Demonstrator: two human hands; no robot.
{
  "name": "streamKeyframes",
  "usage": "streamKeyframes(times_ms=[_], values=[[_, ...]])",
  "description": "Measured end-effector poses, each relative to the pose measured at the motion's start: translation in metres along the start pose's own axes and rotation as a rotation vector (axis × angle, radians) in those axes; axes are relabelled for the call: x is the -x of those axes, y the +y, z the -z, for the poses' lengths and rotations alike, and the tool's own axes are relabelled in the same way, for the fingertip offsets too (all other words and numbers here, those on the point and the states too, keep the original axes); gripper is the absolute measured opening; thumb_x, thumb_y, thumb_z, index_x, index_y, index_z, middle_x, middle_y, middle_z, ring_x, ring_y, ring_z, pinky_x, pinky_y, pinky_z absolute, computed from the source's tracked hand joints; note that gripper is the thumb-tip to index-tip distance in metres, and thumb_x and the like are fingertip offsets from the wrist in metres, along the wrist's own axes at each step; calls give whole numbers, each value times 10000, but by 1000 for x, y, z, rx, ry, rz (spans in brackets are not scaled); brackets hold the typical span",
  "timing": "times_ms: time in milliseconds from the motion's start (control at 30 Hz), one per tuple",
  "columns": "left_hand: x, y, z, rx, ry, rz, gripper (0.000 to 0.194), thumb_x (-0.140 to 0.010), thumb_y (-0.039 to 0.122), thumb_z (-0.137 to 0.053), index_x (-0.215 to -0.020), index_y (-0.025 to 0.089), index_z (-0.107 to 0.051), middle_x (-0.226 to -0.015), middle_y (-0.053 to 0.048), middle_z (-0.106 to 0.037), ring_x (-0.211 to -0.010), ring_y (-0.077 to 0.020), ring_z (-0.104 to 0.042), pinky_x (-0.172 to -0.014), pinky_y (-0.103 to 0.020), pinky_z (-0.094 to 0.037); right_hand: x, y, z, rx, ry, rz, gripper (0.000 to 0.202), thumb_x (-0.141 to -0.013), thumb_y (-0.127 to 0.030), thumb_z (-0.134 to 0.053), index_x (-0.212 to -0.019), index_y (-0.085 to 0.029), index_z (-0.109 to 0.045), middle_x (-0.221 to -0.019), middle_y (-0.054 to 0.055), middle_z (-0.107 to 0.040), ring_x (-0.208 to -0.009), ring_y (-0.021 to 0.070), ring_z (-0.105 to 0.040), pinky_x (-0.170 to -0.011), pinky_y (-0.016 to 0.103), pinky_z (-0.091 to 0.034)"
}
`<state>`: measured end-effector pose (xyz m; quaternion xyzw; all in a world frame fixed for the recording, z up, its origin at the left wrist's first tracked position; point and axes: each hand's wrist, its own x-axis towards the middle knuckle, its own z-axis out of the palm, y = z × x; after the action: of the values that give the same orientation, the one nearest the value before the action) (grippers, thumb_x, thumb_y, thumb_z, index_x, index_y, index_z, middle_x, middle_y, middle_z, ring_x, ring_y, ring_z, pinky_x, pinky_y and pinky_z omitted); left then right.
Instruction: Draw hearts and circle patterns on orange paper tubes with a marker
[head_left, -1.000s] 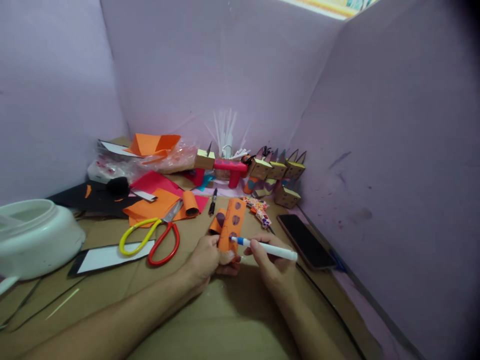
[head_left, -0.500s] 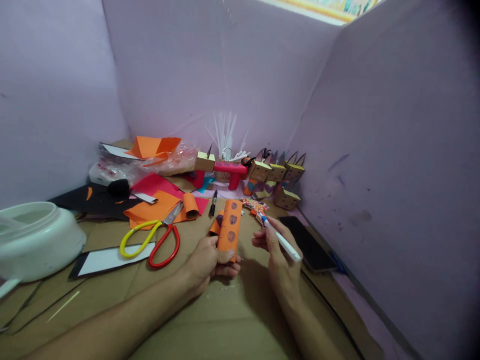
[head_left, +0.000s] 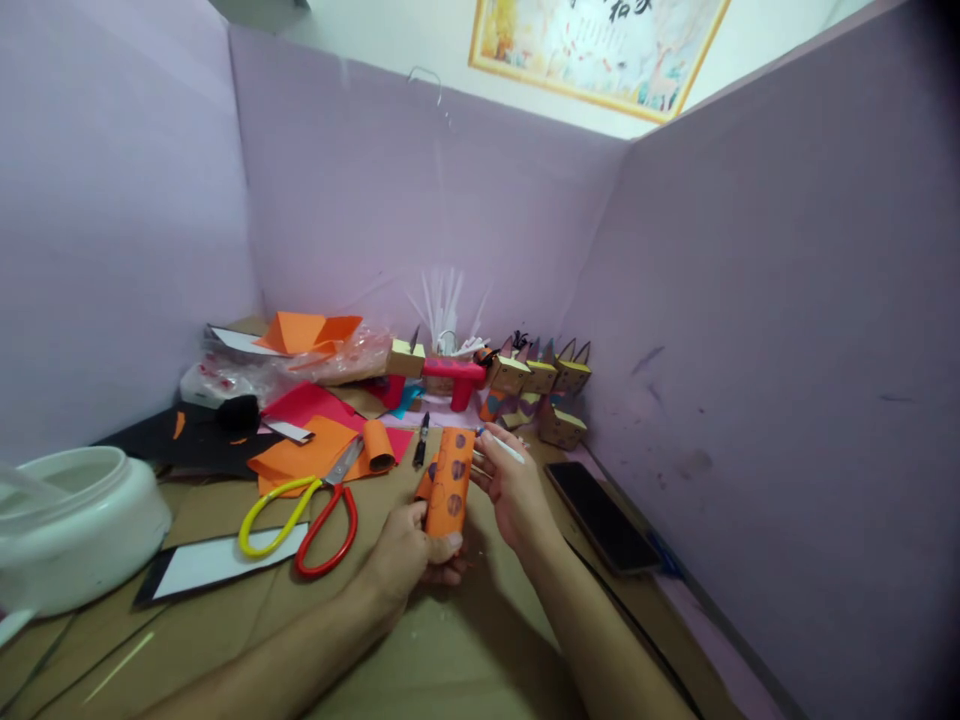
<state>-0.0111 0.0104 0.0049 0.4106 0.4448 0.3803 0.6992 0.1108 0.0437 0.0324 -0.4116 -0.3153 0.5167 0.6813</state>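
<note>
My left hand (head_left: pixel 420 550) is closed around the lower end of an orange paper tube (head_left: pixel 449 485) marked with dark purple spots. A second, shorter orange piece shows partly behind its left side. In my right hand (head_left: pixel 514 490) is a white marker (head_left: pixel 501 446), its blue end close to the tube's upper right edge. Whether the tip touches the paper I cannot tell. Left of the tube lie scissors (head_left: pixel 328 513) with one yellow and one red handle, blades apart. A black pen (head_left: pixel 421 440) and a small orange tube (head_left: pixel 378 446) lie just beyond.
A white pot (head_left: pixel 82 520) stands at the left. Orange paper sheets (head_left: pixel 304 455) lie behind the scissors. Several box-headed cardboard animals (head_left: pixel 540 378) line the back beside a red tube figure (head_left: pixel 454 372). A phone (head_left: pixel 604 518) lies right, along the lilac wall (head_left: pixel 750 330).
The view has tilted up, showing more of the wall picture. My right hand has moved left with the marker, closer to the spotted tube. My left hand keeps its hold.
</note>
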Motion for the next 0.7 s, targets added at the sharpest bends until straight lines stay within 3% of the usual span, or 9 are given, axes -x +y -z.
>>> streamKeyframes(times_ms=[233, 400, 600, 700], values=[[-1, 2, -1, -38, 10, -42, 229, -557, 152, -667, -721, 132, -508, -618, -22, -596, -494, -121, -563, -454, -236, -469, 3, 14, 10, -11, -67, -30, 396, -648, -344, -698, -978, -198, -534, -834, 24, -663, -679, 151, -636, -581, 248, -494], [-3, 0, -1, -130, 64, -74, 239, -562, 165, -663, -763, 141, -535, -594, 2, -587, -497, -133, -554, -459, -247, -461, 14, 20, 10, 123, -78, 58, 498, -583, -290, -743, -1018, -190, -523, -856, 23, -661, -776, 178, -638, -666, 285, -511], [-6, -4, 5, -437, 184, -275, 121, -561, 153, -644, -668, 154, -586, -554, 2, -587, -529, -154, -523, -474, -227, -385, 20, 28, 4, 279, -93, 161, 551, -532, -200, -745, -1031, -181, -511, -865, 33, -673, -763, 193, -636, -712, 317, -506], [-4, -3, 8, -458, 188, -329, 153, -562, 187, -672, -710, 171, -636, -628, -14, -634, -635, -192, -564, -545, -235, -399, 19, 30, 5, 258, -89, 179, 519, -540, -178, -733, -1015, -190, -526, -870, 23, -675, -759, 188, -635, -723, 318, -505]])
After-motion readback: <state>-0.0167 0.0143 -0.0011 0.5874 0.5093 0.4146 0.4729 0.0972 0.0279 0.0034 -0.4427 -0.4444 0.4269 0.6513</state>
